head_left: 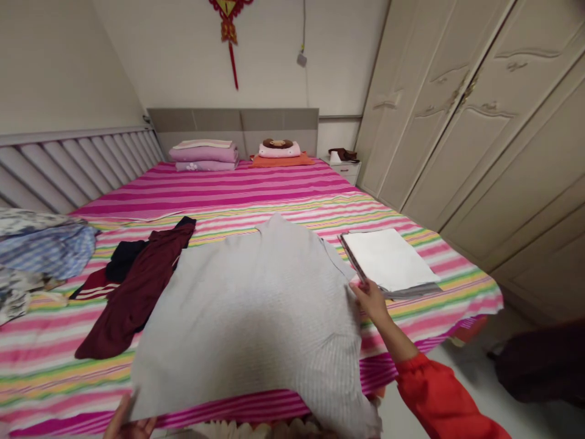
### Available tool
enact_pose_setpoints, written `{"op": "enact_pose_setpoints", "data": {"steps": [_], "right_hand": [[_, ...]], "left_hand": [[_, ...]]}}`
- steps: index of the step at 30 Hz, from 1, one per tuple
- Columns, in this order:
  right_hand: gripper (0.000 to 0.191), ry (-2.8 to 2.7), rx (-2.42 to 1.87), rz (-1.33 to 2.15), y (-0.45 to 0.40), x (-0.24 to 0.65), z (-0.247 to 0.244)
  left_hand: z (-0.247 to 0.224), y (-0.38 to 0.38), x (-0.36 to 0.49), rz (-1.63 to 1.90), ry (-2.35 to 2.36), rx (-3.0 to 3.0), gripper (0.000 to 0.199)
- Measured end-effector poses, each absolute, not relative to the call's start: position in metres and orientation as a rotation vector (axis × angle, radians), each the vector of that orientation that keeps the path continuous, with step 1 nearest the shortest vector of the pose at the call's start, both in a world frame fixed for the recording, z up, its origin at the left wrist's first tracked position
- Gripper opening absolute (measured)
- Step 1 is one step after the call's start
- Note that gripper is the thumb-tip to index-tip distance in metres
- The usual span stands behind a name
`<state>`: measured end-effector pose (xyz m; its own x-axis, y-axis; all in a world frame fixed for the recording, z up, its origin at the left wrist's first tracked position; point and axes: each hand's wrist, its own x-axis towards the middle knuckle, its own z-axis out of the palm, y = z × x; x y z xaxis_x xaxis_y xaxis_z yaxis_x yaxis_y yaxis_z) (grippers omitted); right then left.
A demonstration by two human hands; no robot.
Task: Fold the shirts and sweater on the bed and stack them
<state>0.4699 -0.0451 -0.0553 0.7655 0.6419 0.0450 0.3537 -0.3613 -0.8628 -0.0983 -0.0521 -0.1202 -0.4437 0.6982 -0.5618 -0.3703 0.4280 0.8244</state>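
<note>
A light grey knitted sweater (256, 311) lies spread over the near part of the bed, one ribbed sleeve hanging past the front edge. My left hand (130, 421), partly cut off by the bottom of the view, grips the sweater's lower left corner. On the other side, my right hand (371, 300) pinches the garment's right edge, with a red sleeve (443, 393) on that arm. Just beyond the right hand is a stack of folded clothes (390, 259) with a white piece on top.
Dark red clothing (137, 292) and a patterned pile (43, 256) lie to the left on the striped bedspread (237, 186). Folded purple bedding (205, 152) and a pink pillow (280, 149) rest by the headboard (274, 125). A wardrobe (439, 116) stands right.
</note>
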Motion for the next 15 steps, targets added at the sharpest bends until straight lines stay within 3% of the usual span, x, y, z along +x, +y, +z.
{"op": "enact_pose_setpoints", "data": {"steps": [3, 6, 8, 15], "right_hand": [[0.029, -0.781, -2.078, 0.342, -0.015, 0.47, -0.054], [0.015, -0.822, -2.164, 0.299, -0.001, 0.476, -0.045], [0.01, -0.832, -2.216, 0.247, -0.003, 0.484, -0.036], [0.025, -0.765, -2.434, 0.132, -0.03, 0.499, -0.025]], "left_hand": [[-0.114, -0.048, -0.093, 1.304, 1.579, 0.141, 0.034], [-0.112, -0.05, -0.094, 1.349, 1.619, 0.101, 0.013], [-0.112, -0.052, -0.098, 1.399, 1.649, 0.111, 0.008], [-0.128, -0.058, -0.098, 1.368, 1.637, 0.122, 0.011]]}}
